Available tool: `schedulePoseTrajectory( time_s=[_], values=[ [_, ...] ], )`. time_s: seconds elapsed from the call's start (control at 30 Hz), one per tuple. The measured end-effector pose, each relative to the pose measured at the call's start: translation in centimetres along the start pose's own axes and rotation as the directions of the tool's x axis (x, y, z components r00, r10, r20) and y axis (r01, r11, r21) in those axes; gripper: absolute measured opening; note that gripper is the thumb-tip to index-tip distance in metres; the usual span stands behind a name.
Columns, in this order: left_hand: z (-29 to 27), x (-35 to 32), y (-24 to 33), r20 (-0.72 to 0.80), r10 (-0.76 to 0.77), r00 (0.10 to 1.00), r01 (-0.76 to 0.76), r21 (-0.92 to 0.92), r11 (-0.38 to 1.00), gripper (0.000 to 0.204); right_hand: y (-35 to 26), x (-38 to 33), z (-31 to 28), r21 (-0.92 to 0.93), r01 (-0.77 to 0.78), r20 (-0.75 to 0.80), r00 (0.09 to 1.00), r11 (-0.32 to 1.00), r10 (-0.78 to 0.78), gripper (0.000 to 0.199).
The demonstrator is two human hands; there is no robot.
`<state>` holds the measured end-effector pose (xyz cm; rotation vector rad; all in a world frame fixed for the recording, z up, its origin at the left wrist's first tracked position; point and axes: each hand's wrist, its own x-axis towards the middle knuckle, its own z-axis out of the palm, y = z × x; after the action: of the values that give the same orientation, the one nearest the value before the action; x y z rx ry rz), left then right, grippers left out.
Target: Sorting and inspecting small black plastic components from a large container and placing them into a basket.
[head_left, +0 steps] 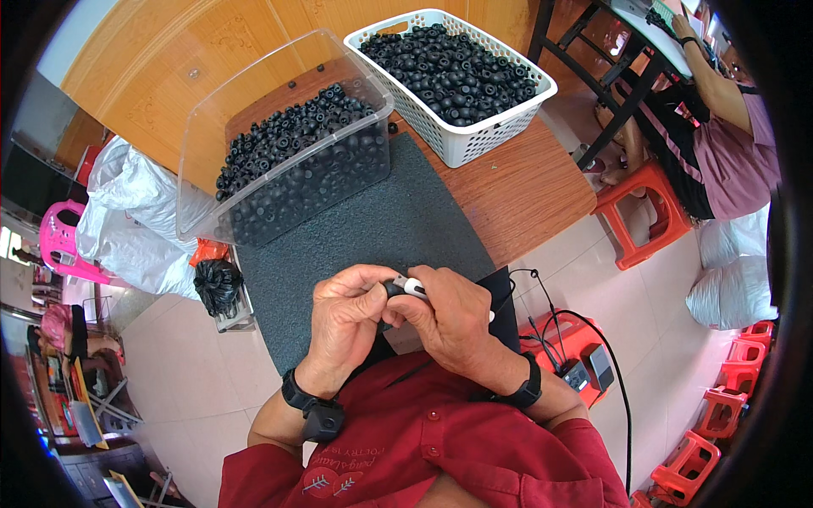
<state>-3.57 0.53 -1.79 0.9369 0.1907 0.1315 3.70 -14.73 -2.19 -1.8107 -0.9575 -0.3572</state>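
Note:
Close in front of my chest, my hands meet over the dark mat's near edge. My left hand [345, 315] is closed, pinching a small black round part [393, 288] between thumb and fingers. My right hand [457, 317] wraps round a small white-handled tool [414, 287], whose grey tip touches or nearly touches the black part. Most of the tool is hidden by the fingers, so its exact kind does not show. Beyond my hands lies the dark textured mat [373, 220] on the wooden table [529, 190].
A clear plastic bin [284, 199] of small black ring-like parts stands far left. Right of it is a white perforated basket [483, 144] heaped with similar parts. A red stool [563, 339] with cables and black boxes stands right. Another person [728, 152] sits at the far right.

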Motion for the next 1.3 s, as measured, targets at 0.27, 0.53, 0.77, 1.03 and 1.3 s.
schedulePoseTrajectory(
  time_s=[0.27,0.53,0.77,1.03,1.3],
  values=[
    [0.1,-0.1,0.1,-0.011,-0.061,0.998,0.061,-0.043,0.997,0.028,0.0,0.1,0.0,-0.014,0.047,-0.025,0.999,0.999,-0.047,0.03],
    [0.5,0.1,0.5,-0.044,-0.05,0.998,0.053,0.079,0.995,0.026,0.0,0.0,-0.1,-0.156,0.126,-0.001,0.992,0.98,-0.128,0.032],
    [0.6,0.5,-0.4,0.006,-0.021,1.0,0.022,-0.051,0.998,0.024,-0.2,0.1,-0.3,0.449,-0.277,0.07,0.959,0.849,0.276,0.02],
    [0.8,0.7,-1.0,0.027,0.086,0.996,-0.088,0.084,0.993,0.029,0.0,-0.4,0.0,0.622,-0.482,0.213,0.862,0.616,0.46,0.02],
    [0.8,0.6,-1.0,0.034,0.049,0.998,-0.05,0.021,0.999,0.029,-0.2,-0.5,-0.4,0.604,-0.516,0.234,0.844,0.608,0.483,0.017]
  ],
)
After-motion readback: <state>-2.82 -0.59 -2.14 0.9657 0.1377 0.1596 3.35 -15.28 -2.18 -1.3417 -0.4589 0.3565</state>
